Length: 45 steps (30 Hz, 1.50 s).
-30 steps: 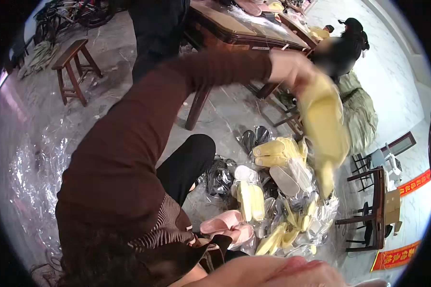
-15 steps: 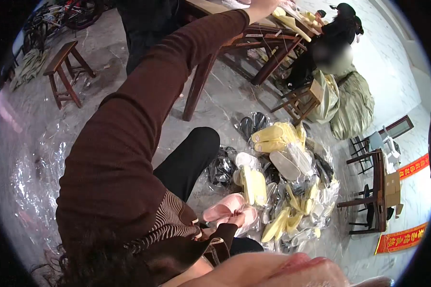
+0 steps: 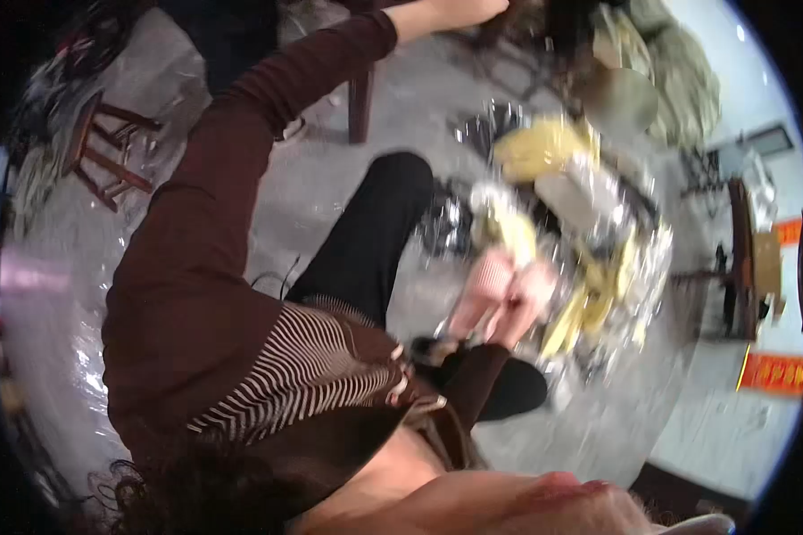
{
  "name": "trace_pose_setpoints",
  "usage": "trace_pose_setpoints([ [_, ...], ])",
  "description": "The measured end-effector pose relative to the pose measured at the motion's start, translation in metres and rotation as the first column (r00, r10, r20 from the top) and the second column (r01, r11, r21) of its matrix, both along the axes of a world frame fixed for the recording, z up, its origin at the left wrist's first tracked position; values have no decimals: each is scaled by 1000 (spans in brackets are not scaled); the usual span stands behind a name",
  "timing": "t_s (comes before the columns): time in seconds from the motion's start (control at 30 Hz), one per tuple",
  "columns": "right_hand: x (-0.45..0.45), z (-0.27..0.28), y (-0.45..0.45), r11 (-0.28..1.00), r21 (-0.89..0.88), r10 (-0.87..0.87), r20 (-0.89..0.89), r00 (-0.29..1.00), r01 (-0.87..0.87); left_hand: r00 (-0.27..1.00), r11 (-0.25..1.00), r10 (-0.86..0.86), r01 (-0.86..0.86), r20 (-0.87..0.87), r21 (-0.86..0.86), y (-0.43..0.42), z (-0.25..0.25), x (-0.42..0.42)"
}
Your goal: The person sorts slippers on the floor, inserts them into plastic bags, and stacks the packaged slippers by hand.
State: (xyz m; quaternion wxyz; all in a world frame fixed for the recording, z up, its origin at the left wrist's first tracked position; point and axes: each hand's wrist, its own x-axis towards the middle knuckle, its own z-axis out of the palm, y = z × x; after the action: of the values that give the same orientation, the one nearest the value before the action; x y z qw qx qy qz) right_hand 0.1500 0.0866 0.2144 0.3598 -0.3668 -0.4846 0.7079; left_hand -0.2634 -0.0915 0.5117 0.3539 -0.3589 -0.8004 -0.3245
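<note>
My left hand (image 3: 462, 11) is stretched out at the top edge, partly cut off. Its fingers are too blurred to read, and no yellow item shows in it. Low in front of my knees, my right hand (image 3: 519, 319) closes on a pair of pink slippers (image 3: 489, 278), blurred by motion. Beside and beyond them are bagged yellow slippers (image 3: 537, 150), pale grey slippers (image 3: 580, 192), black slippers (image 3: 442, 218) and more yellow slippers (image 3: 589, 299) in clear plastic.
A wooden stool (image 3: 111, 147) stands at the upper left, and a table leg (image 3: 360, 107) near the top. Green sacks (image 3: 682, 85) lie at the upper right. A dark table (image 3: 740, 259) and red banners (image 3: 776, 373) are at the right. Dark trousers of another person (image 3: 227, 45) show.
My left arm has swung from the yellow item to the top edge, and that item has left my hand. My right hand has taken hold of the pink slippers. The view has tilted.
</note>
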Motion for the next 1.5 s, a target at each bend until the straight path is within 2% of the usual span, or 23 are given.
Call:
trace_pose_setpoints([
  [0.03, 6, -7, 14, 996, 80, 44, 14, 999, -45, 955, 968, -250, 242, 160, 64, 8, -33, 8],
  [0.1, -5, 48, -4, 995, -66, -89, -141, 986, 80, 625, 747, -663, 595, 413, 298, 22, -93, 32],
  [0.13, 4, 56, 5, 999, 36, 26, -189, 982, -20, 561, 718, -685, 628, 464, 301, 29, -119, 50],
  [0.2, 19, 72, 16, 990, 22, 138, -259, 956, -137, 283, 676, -654, 635, 702, 374, 39, -162, 95],
  [0.23, 28, 80, 17, 995, 16, 97, -239, 966, -96, 149, 662, -616, 630, 773, 406, 44, -176, 112],
  [0.27, 32, 87, 18, 993, -1, 108, -333, 937, -115, 118, 639, -625, 645, 771, 420, 46, -193, 128],
  [0.3, 29, 96, 18, 989, -6, 133, -433, 892, -151, -83, 654, -576, 550, 813, 519, 45, -211, 142],
  [0.33, 24, 103, 18, 980, -6, 164, -531, 831, -198, -278, 682, -519, 435, 808, 588, 44, -224, 153],
  [0.37, 18, 105, 14, 981, -1, 166, -528, 833, -197, -281, 679, -523, 434, 805, 592, 45, -233, 162],
  [0.43, 11, 106, 1, 983, -53, 122, -522, 844, -175, -663, 615, -460, 242, 591, 750, 48, -247, 185],
  [0.5, 3, 97, 3, 982, -78, 110, -516, 849, -174, -716, 606, -453, 189, 531, 773, 56, -265, 205],
  [0.6, -9, 42, 8, 941, -84, 230, -557, 798, -329, -768, 587, -439, 149, 467, 796, 57, -276, 220],
  [0.7, -27, 5, -4, 935, -275, 159, -237, 959, -223, -789, 577, -413, 160, 455, 801, 52, -291, 228],
  [0.73, -31, -2, -6, 931, -289, 159, -229, 960, -223, -781, 608, -457, 76, 426, 791, 54, -304, 225],
  [0.83, -29, -15, -18, 954, -8, 276, 406, 871, -299, -755, 659, -538, -99, 375, 745, 45, -310, 233],
  [0.97, -36, -12, -30, 930, 101, 292, 385, 875, -354, -649, 797, -542, -194, 535, 572, 45, -298, 245],
  [1.07, -52, -22, -46, 888, 1, 423, 388, 819, -460, -743, 693, -437, 80, 506, 716, 52, -344, 264],
  [1.13, -55, -38, -45, 860, -52, 486, 386, 784, -508, -757, 733, -409, 61, 511, 678, 61, -384, 273],
  [1.23, -50, -69, -37, 800, 373, 129, 659, 741, -470, -753, 793, -388, 22, 531, 609, 64, -403, 278],
  [1.33, -44, -82, -36, 686, 422, 87, 761, 643, -592, -754, 787, -495, -179, 432, 590, 55, -387, 281],
  [1.37, -40, -85, -35, 626, 435, 51, 805, 591, -647, -753, 788, -496, -182, 432, 589, 53, -381, 282],
  [1.47, -29, -97, -24, 623, 421, -17, 850, 526, -660, -670, 913, -305, -3, 677, 408, 55, -371, 279],
  [1.5, -26, -98, -19, 621, 414, -53, 869, 491, -665, -669, 912, -308, -6, 676, 410, 57, -376, 275],
])
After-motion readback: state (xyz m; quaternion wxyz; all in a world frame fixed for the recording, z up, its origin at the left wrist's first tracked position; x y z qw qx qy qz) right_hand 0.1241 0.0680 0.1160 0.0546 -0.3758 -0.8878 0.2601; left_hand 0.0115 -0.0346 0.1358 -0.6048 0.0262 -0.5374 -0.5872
